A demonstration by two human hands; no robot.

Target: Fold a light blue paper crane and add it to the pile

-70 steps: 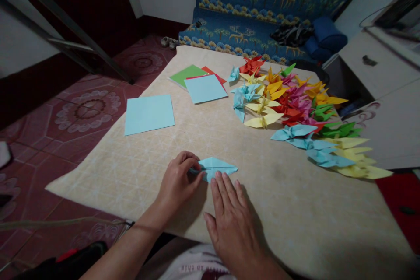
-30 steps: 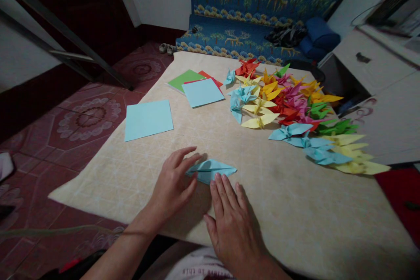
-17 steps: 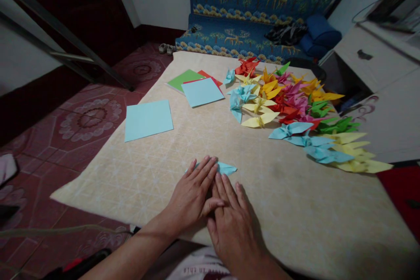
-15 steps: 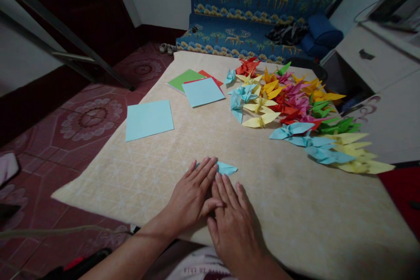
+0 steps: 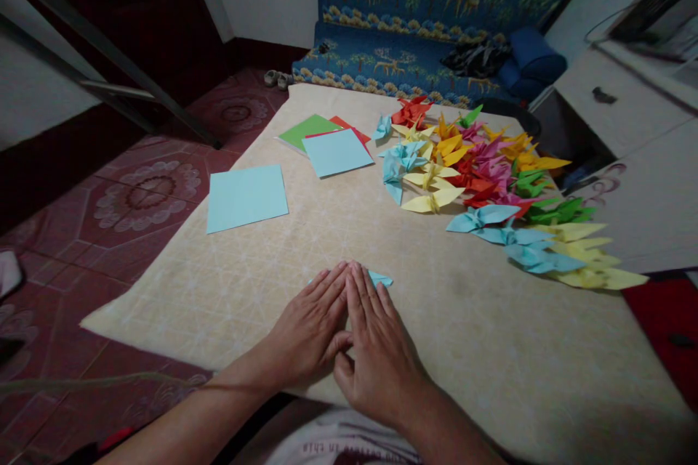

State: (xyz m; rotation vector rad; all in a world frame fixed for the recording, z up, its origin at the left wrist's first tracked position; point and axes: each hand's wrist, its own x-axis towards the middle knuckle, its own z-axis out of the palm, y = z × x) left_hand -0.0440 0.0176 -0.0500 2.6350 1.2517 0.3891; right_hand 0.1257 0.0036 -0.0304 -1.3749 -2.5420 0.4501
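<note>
A folded light blue paper [image 5: 380, 278] lies on the table near its front edge, mostly hidden under my fingers. My left hand [image 5: 313, 323] rests flat over its left part, fingers stretched out. Beside it, my right hand [image 5: 376, 345] presses down with straight fingers over the middle and right of the paper. The two hands meet at the fingertips and thumbs, forming a peak. Only the right tip and a sliver at the left of the paper show.
A light blue square sheet [image 5: 248, 198] lies at the left. Behind it is a small stack with a blue sheet [image 5: 338, 152] and a green sheet [image 5: 313, 132]. Many colourful paper cranes [image 5: 480, 167] crowd the right back of the patterned tablecloth [image 5: 218, 290]. A blue sofa [image 5: 392, 51] stands beyond.
My right hand has slid forward onto the paper, its fingertips now level with the left hand's. My left hand has barely moved.
</note>
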